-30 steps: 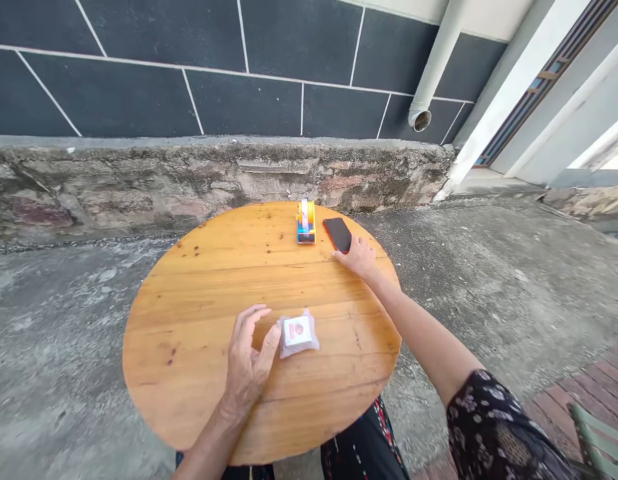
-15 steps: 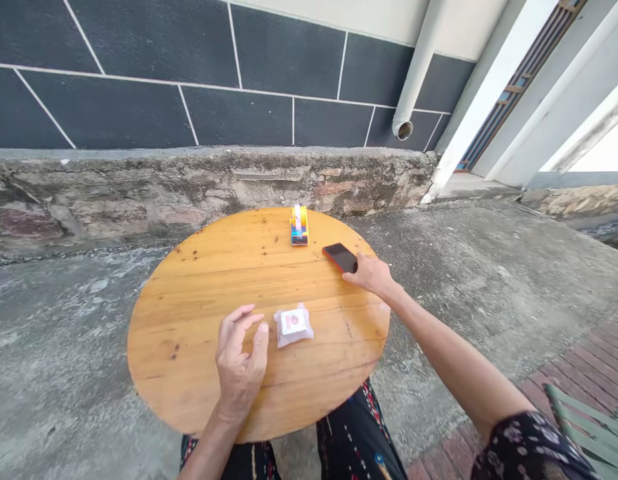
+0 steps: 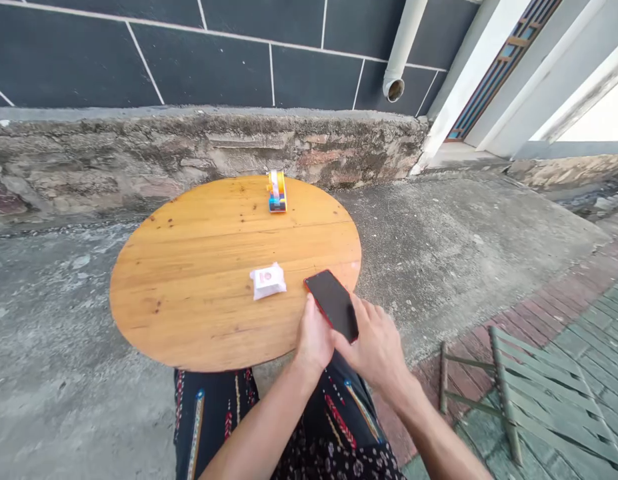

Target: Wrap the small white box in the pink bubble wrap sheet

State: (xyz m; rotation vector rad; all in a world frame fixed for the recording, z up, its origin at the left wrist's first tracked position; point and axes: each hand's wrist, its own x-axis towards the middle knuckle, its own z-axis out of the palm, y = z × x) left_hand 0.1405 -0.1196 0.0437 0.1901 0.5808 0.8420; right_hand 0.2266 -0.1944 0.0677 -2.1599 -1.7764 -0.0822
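A smartphone (image 3: 333,303) with a dark screen and a red edge is held above the table's near right edge and my lap. My right hand (image 3: 376,340) grips its lower right side, fingers closed along the edge. Against its left side and underneath lies my left hand (image 3: 315,333), whose fingers are mostly hidden behind the phone. To the left, a small wrapped packet (image 3: 268,281) with a white label and reddish print rests on the wooden table. Farther back stands a yellow and blue tape dispenser (image 3: 277,192) with a roll of clear tape.
The round wooden table (image 3: 203,233) has its far edge near a rough stone ledge (image 3: 199,150) below a dark tiled wall. A white drainpipe (image 3: 401,47) comes down at the back right. On the right, a green slatted folding chair (image 3: 549,393) stands on brick paving.
My right hand has lifted the phone off the table and drawn it toward me. My left hand has moved right from beside the packet to the phone. The view has shifted right and down.
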